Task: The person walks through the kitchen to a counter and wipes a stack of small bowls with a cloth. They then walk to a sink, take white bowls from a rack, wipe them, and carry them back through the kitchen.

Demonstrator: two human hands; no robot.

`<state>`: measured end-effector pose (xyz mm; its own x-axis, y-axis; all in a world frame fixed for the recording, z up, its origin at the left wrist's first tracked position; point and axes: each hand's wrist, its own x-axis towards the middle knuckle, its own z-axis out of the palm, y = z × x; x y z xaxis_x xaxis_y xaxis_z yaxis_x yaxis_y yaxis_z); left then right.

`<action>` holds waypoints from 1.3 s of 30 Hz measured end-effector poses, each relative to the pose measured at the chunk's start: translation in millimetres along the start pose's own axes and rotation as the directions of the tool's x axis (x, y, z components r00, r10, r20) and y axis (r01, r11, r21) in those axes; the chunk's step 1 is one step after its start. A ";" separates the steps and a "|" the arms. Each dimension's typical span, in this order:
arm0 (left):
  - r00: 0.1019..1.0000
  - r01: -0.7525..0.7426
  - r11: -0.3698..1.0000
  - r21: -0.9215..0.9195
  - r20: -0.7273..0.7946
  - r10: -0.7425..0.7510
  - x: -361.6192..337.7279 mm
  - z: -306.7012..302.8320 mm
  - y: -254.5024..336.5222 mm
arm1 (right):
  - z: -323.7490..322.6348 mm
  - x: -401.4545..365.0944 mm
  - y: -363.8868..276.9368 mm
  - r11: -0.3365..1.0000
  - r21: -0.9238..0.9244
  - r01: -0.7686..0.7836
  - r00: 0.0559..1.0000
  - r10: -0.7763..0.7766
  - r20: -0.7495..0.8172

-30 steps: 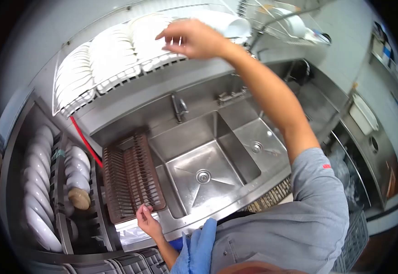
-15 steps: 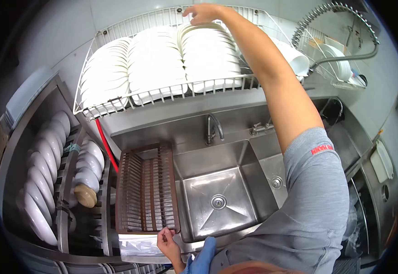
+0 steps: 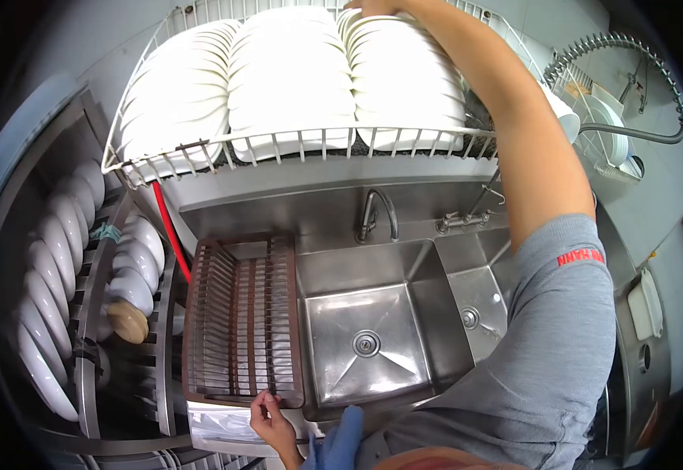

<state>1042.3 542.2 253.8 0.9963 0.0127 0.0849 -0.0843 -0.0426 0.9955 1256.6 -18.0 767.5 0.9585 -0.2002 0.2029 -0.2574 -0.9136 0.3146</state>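
Note:
My right hand (image 3: 376, 7) is at the top edge of the view, at the back of the right-hand row of white plates (image 3: 404, 78) in the white wire rack (image 3: 294, 141). Its fingers are partly cut off and blurred against the plates, so their grip is unclear. Low in the view, my left hand (image 3: 272, 423) has its fingertips pinched at the front right corner of the brown dish rack (image 3: 243, 321). What the pinch holds, if anything, is too small to make out.
A steel sink (image 3: 369, 337) with a curved faucet (image 3: 376, 211) lies right of the brown rack. Bowls (image 3: 48, 274) stand on slatted shelves at the left. A coiled spray hose (image 3: 670, 86) hangs at the upper right, and a red hose (image 3: 171, 231) runs down behind the brown rack.
The view has shifted, bringing the wire rack larger and closer. My right hand has come down from above the plates to the back of the right-hand row. My left hand stays at the brown rack's corner.

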 end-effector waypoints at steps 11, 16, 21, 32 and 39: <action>0.999 -0.039 0.999 0.030 0.026 0.038 8.3 8.0 -5.5 | -17.1 -31.0 -19.8 0.990 0.102 0.102 0.995 -0.101 -0.010; 0.998 -0.036 0.999 0.038 0.046 0.034 5.1 12.9 2.0 | -19.0 -48.0 -29.3 0.984 0.017 0.179 0.983 -0.178 -0.048; 0.996 -0.069 0.998 0.004 0.062 0.069 10.1 17.6 5.3 | -12.3 -54.5 -17.0 0.980 0.148 0.132 0.979 -0.105 -0.177; 0.830 -0.495 0.869 0.007 0.300 0.471 48.4 80.0 112.6 | 10.3 -39.3 30.7 0.934 0.208 0.289 0.916 -0.206 -0.345; 0.539 -0.748 0.632 -0.204 0.369 0.757 67.8 128.0 179.3 | 2.1 -23.9 17.0 0.960 0.057 0.274 0.938 -0.254 -0.238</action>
<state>1096.9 407.6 432.7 0.4794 -0.3939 0.7842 -0.8014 0.1677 0.5742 1229.6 -29.5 766.0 0.9349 0.1281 0.3310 0.0225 -0.9521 0.3050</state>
